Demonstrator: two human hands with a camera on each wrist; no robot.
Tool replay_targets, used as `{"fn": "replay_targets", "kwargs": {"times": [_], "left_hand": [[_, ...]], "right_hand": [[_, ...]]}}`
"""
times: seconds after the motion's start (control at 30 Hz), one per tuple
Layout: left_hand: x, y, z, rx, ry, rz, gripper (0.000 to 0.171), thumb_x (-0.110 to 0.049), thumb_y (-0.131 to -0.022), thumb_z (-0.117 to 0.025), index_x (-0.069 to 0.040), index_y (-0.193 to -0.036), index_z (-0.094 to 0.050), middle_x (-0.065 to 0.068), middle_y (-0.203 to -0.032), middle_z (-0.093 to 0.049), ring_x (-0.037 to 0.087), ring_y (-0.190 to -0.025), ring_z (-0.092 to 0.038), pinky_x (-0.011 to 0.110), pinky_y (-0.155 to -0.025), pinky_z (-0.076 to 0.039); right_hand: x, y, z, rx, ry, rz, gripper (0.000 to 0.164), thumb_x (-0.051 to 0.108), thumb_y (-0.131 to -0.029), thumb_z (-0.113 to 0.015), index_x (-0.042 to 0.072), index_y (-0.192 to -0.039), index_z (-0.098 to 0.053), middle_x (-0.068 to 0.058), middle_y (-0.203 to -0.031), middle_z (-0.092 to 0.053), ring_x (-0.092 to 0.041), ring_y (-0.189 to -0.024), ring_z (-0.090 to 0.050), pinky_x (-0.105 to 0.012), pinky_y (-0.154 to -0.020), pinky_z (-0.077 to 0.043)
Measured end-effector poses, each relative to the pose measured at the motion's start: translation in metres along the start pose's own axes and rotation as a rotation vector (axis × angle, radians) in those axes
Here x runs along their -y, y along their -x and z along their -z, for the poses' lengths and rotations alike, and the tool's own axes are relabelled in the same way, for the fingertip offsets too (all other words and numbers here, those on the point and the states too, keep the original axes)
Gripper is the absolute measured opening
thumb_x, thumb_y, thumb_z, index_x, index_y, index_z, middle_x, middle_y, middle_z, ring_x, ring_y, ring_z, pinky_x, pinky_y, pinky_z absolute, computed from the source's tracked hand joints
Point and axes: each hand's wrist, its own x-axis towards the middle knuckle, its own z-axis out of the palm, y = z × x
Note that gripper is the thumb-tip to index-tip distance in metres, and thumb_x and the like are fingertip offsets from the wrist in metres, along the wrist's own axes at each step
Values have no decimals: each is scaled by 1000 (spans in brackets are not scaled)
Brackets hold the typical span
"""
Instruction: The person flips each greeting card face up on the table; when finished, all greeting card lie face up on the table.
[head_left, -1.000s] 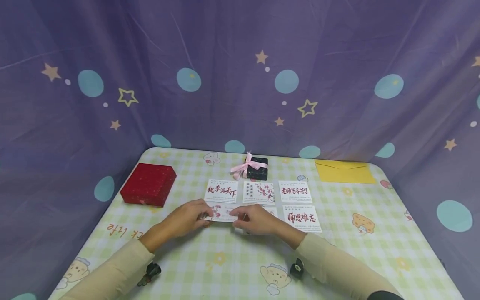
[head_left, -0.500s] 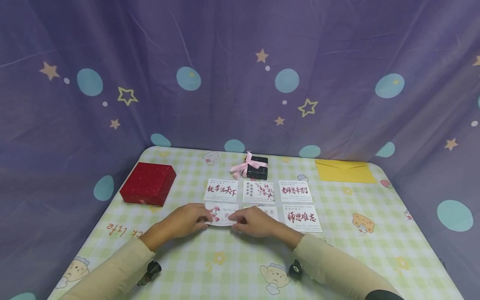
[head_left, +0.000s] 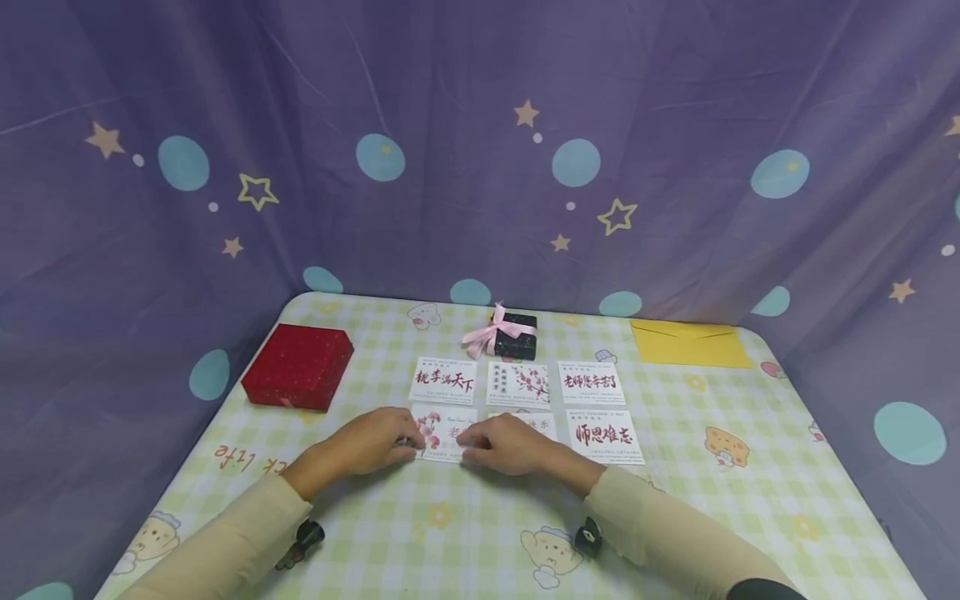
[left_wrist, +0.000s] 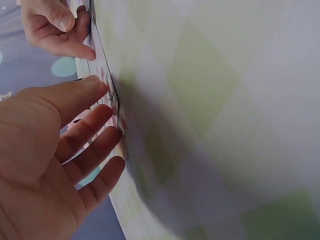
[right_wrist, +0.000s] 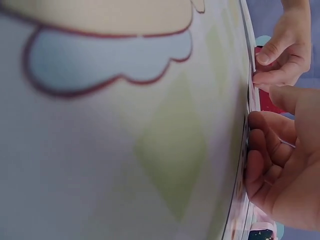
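A white card with pink flowers [head_left: 446, 423] lies flat on the checked tablecloth in the head view. My left hand [head_left: 378, 440] is at its left edge, fingertips touching or very near it. At the card's right side, my right hand [head_left: 510, 443] rests its fingertips on or beside the edge, partly covering the printing. The left wrist view shows the left hand's [left_wrist: 60, 130] fingers loosely spread beside the card. Bent, relaxed fingers of the right hand [right_wrist: 285, 155] meet the table surface in the right wrist view. Another white card [head_left: 543, 423] is half hidden behind the right hand.
Further white cards with red lettering [head_left: 603, 436] form rows alongside. A black box with a pink ribbon [head_left: 513, 336] stands behind them. To the left sits a red box [head_left: 298, 367]; a yellow envelope [head_left: 692, 344] lies back right. A purple curtain [head_left: 480, 233] hangs behind the table.
The flowered card was raised and tilted at its near edge between both hands; it has come down flat into the front row. The fingers have loosened, and both hands stay beside it.
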Motion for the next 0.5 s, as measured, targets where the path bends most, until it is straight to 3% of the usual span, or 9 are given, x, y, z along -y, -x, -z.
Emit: {"fn": "replay_targets", "kwargs": {"times": [0.2, 0.37, 0.5], "left_hand": [[-3, 0, 4, 29, -4, -14, 13, -20, -92, -74, -20, -104, -80, -9, -99, -68, 9, -96, -64, 36, -91, -55], [-5, 1, 6, 29, -11, -24, 14, -20, -93, -73, -20, -105, -80, -8, -100, -69, 9, -96, -65, 37, -91, -55], [-4, 1, 9, 9, -22, -30, 15, -20, -93, -73, -18, -107, -79, -9, -100, -71, 8, -95, -65, 36, -89, -56]], "right_hand": [[1, 0, 0, 13, -9, -10, 33, 33, -98, -67, 19, -127, -72, 13, -81, -71, 2, -62, -53, -17, -64, -46], [1, 2, 6, 9, -43, 13, 32, 32, -98, -66, 18, -127, -72, 13, -79, -69, 1, -62, -53, -18, -64, -47], [0, 4, 20, -55, -77, 43, 31, 26, -100, -64, 14, -128, -71, 11, -77, -66, 0, -61, -52, -19, -64, -48]]}}
